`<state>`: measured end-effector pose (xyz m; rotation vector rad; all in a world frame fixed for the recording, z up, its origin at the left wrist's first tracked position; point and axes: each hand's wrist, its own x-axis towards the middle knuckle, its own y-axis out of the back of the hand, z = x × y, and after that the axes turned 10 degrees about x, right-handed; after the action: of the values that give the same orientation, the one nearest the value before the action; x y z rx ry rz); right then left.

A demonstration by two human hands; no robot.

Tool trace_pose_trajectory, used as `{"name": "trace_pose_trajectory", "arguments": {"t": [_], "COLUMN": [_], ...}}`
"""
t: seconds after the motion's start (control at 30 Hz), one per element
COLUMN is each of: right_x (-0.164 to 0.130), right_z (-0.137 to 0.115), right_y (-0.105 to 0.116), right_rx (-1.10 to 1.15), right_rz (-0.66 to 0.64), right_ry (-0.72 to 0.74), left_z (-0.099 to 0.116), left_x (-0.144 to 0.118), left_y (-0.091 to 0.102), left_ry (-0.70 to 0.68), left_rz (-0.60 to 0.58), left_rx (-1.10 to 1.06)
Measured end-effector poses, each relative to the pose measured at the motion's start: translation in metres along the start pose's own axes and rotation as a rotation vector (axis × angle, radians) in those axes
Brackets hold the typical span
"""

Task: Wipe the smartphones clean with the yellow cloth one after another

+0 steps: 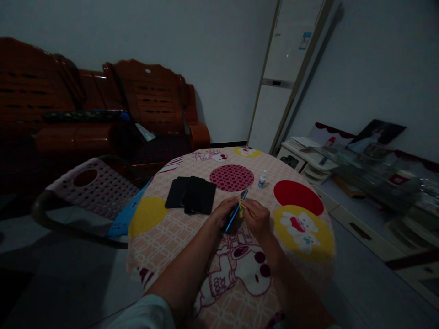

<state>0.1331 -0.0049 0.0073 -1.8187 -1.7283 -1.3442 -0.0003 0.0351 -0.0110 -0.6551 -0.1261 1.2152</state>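
My hands (240, 217) met at frame centre over the table (171, 237); phones (191, 195) lay just to their left, a bottle (262, 179) upper right, a chair (92, 187) far left.

Around you, a dim room: red wooden sofa (103, 109) against the pale wall (212, 50), tall white cabinet (288, 77) cornered, grey floor (61, 274).

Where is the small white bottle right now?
The small white bottle stands upright on the round table, beyond the right hand, between the maroon dotted circle and the red circle.
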Motion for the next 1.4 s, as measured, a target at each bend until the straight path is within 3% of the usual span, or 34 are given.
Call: {"name": "trace_pose_trajectory", "arguments": {"t": [0.1,0.23,0.37,0.6,0.77,1.07,1.4], "right_x": [-0.001,-0.001,-0.001,-0.005,-0.005,-0.004,-0.004], "right_z": [-0.003,-0.002,0.008,0.019,0.019,0.019,0.009], "right_y": [-0.002,0.0,0.005,0.003,0.004,0.006,0.003], "right_rx": [0.051,0.051,0.003,-0.012,-0.052,-0.051,0.036], "right_rz": [-0.043,0.07,0.167,0.176,0.186,0.236,0.2], "right_ry": [0.037,-0.033,-0.099,-0.148,-0.147,-0.137,-0.093], "left_z": [0.001,0.005,0.011,0.016,0.016,0.016,0.011], "left_x": [0.0,0.001,-0.002,-0.007,-0.006,-0.005,-0.006], "left_y": [0.001,0.004,0.005,0.007,0.008,0.004,0.005], "left_ry": [0.018,0.121,0.131,0.133,0.182,0.22,0.104], "left_rz": [-0.002,0.06,-0.028,-0.067,-0.103,0.172,0.111], "left_rx": [-0.034,-0.116,-0.245,-0.376,-0.341,-0.106,-0.065]}}
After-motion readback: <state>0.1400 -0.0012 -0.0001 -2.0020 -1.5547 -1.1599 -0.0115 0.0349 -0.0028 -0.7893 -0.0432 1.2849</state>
